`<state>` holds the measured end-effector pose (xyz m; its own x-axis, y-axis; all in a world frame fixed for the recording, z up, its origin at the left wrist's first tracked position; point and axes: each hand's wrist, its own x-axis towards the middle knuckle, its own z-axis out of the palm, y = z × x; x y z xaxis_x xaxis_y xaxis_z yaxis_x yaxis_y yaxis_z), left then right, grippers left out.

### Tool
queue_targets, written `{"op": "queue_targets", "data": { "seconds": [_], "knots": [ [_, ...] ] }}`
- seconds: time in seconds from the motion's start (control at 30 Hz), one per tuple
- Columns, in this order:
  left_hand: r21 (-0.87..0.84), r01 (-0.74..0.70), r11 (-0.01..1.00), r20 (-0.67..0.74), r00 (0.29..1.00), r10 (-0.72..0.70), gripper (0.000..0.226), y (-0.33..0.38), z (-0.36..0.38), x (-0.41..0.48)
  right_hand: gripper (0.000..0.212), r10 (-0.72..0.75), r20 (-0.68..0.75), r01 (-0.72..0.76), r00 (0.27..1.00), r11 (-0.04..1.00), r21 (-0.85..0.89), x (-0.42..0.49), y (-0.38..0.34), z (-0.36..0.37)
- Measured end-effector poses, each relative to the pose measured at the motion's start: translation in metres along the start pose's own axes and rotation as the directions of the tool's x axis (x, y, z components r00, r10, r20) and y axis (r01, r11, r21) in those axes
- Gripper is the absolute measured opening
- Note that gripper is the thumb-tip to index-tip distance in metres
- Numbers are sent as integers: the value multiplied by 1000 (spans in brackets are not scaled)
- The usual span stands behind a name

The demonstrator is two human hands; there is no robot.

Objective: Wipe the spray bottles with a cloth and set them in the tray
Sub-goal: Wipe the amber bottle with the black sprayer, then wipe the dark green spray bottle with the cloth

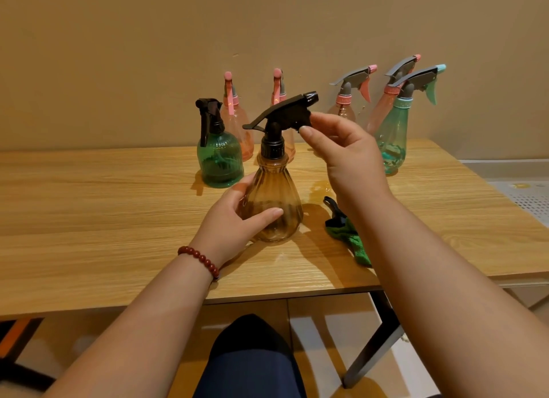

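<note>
**Amber bottle held in both hands at the desk**

Head view: the amber bottle (271,201) stands upright on the desk (89,207), at its middle and near the front edge. The left hand (234,219), with a red bead bracelet (199,259) on its wrist, grips the ribbed body; its thumb lies across the front and its fingers (237,190) curl round the left side. The right hand (344,154) pinches the black spray head (285,112) at its trigger side between thumb and fingertips.

A green cloth (350,237) lies on the desk just right of the amber bottle, partly hidden under the right forearm.

Behind, a green bottle (219,160) with a black sprayer stands just left of the amber one. Four pink bottles (237,124) stand along the wall, and a teal bottle (392,139) stands in front of the rightmost one. The white perforated tray (525,195) shows at the right edge, past the end of the desk.
</note>
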<state>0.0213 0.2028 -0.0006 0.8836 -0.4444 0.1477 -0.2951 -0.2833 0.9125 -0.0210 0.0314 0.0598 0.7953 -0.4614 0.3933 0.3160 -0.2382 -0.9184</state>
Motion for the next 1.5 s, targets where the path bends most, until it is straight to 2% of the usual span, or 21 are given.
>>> {"op": "queue_targets", "data": {
  "seconds": [0.07, 0.13, 0.17, 0.23, 0.27, 0.3, 0.33, 0.43, 0.63, 0.83, 0.93, 1.1, 1.27, 1.5],
  "knots": [
    [-10, -8, 1000, 4, 1000, 8, 64, -1, 0, -1, 35, 1, -24, -4, 1000, 995, -104, -6, 4, -9],
    [-8, -11, 1000, 4, 1000, 11, 62, -1, 1, -2, 35, -32, -2, 30, 999, 943, -332, -14, 8, -24],
    [0, -9, 1000, 7, 1000, 9, 62, -1, 0, -3, 36, -29, 43, 46, 999, 869, -493, -19, 12, -33],
    [14, -10, 1000, 12, 1000, 10, 67, -1, 0, -2, 44, 94, 177, 86, 980, 598, -797, -29, 22, -51],
    [28, -13, 1000, 17, 1000, 13, 69, 0, 0, 0, 50, 187, 250, 140, 950, 460, -877, -35, 28, -57],
    [41, -16, 999, 22, 1000, 15, 70, 0, 1, 2, 55, 267, 315, 201, 911, 381, -903, -40, 34, -61],
    [59, -19, 998, 22, 1000, 17, 71, 1, 2, 4, 58, 319, 359, 234, 877, 367, -900, -45, 41, -64],
    [109, -21, 994, 3, 1000, 21, 74, 5, 7, 11, 55, 318, 371, 195, 873, 469, -861, -49, 50, -68],
    [96, -21, 995, -71, 997, 28, 71, 16, 24, 26, 47, 182, 291, 204, 939, 385, -900, -31, 59, -77],
    [104, -58, 993, -122, 990, 71, 70, 38, 47, 64, 44, 175, 215, 125, 961, 417, -900, -9, 69, -76],
    [150, -77, 986, -97, 991, 92, 73, 44, 58, 84, 44, 168, 157, 68, 973, 442, -894, -6, 74, -80],
    [210, -126, 970, -35, 990, 136, 66, 47, 78, 111, 45, 145, 75, 4, 987, 436, -900, -3, 81, -85],
    [276, -142, 950, -11, 988, 151, 67, 41, 92, 135, 46, 154, 79, -2, 985, 467, -884, -1, 86, -88],
    [294, -79, 952, 7, 997, 80, 65, 37, 103, 151, 47, 164, 79, -14, 983, 499, -866, 0, 89, -89]
  ]
}}
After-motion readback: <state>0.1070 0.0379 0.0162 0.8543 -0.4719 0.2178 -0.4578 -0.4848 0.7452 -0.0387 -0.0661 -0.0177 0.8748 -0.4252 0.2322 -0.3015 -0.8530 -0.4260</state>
